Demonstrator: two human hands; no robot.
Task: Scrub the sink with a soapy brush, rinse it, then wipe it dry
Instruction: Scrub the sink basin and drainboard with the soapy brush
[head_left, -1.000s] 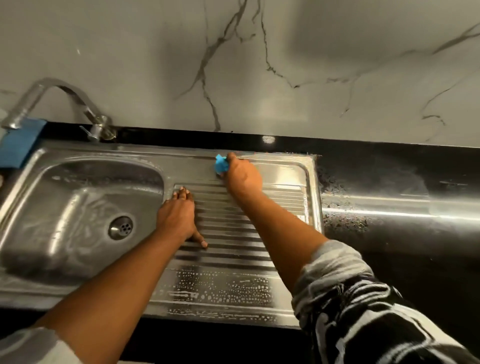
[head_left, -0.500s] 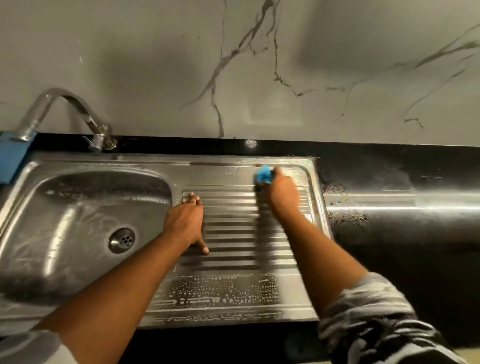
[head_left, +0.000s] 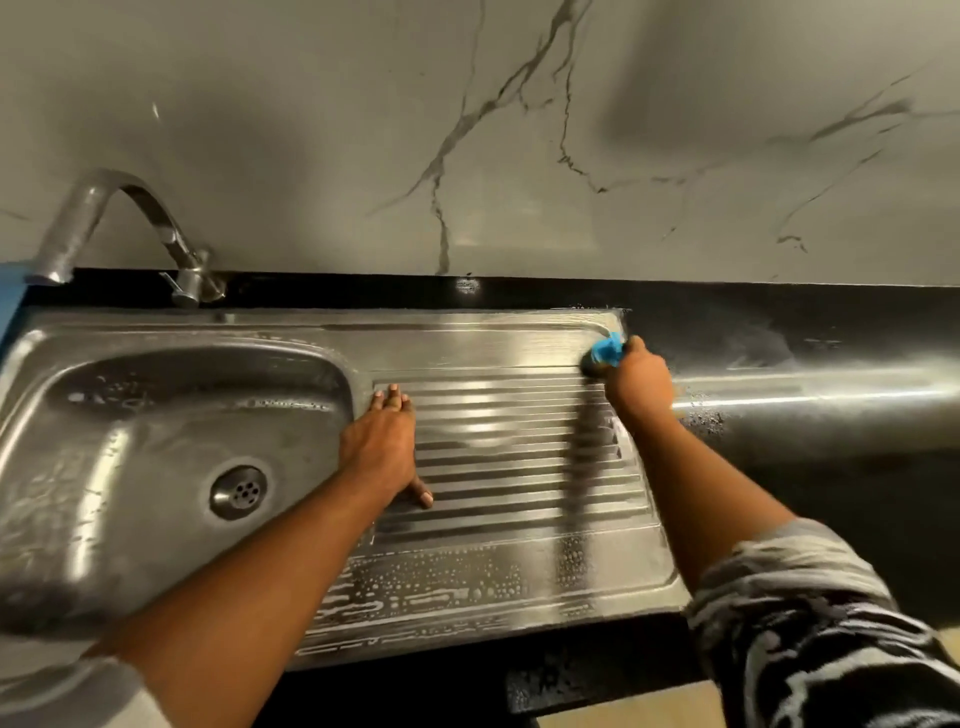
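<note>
A stainless steel sink (head_left: 171, 364) fills the left, with a round drain (head_left: 239, 492) in its basin and a ribbed drainboard (head_left: 519, 467) to the right. Soap bubbles cover the drainboard's near strip. My right hand (head_left: 641, 382) grips a blue brush (head_left: 607, 352), pressed on the drainboard's far right corner. My left hand (head_left: 382, 449) lies flat, fingers spread, on the ribs beside the basin. It holds nothing.
A curved metal tap (head_left: 111, 221) rises behind the basin at the far left. Black countertop (head_left: 810, 415), wet and speckled with foam, runs to the right. A marble-patterned wall (head_left: 519, 130) stands behind. A blue item (head_left: 8, 306) shows at the left edge.
My right hand has slid the brush to the right along the drainboard's back edge, from its middle to the far right corner. The left hand has stayed flat on the ribs.
</note>
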